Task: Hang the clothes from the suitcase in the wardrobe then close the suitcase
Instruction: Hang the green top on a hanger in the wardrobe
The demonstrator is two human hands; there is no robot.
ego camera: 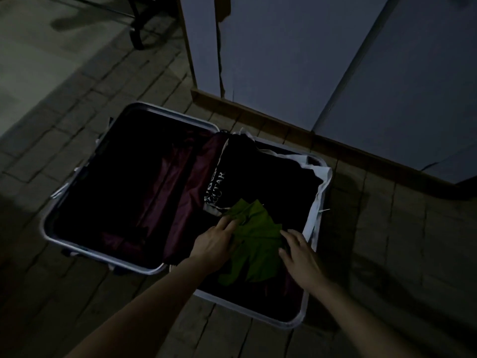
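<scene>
An open suitcase [49,228] with a silver rim lies flat on the floor, its left half lined in dark maroon fabric. The right half holds dark clothes, one black garment with white lettering [215,188], a white cloth [318,200] along the far side, and a green garment [255,241] on top. My left hand [215,244] rests on the green garment's left edge, fingers lying over the fabric. My right hand [299,254] touches its right edge with fingers spread. The pale wardrobe [284,60] stands just behind the suitcase, doors closed.
The room is dim. The floor [387,254] is brown tiles. A wooden plinth [284,125] runs under the wardrobe. A dark furniture leg [136,29] stands at the top left, on a lighter patch of floor.
</scene>
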